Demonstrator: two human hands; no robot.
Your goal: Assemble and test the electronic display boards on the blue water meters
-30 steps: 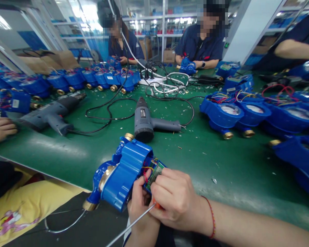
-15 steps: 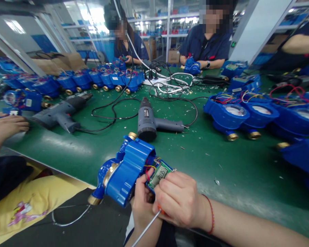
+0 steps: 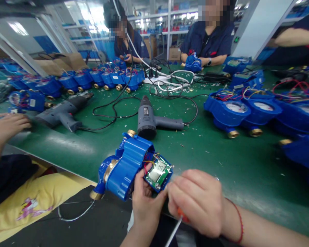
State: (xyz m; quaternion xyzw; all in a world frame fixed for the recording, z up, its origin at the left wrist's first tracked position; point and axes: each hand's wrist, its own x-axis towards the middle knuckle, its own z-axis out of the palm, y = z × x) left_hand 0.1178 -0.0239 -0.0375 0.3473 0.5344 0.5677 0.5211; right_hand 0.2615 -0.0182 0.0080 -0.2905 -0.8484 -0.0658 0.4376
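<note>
Where my left hand is closed: round the circuit board (screen up)
Right hand: clenched on an orange-handled tool

The head view looks forward and steeply down over the green worktop from its near side. It is closest to the left hand at six o'clock and right hand at five, and reaches far shelving around twelve o'clock.
</note>
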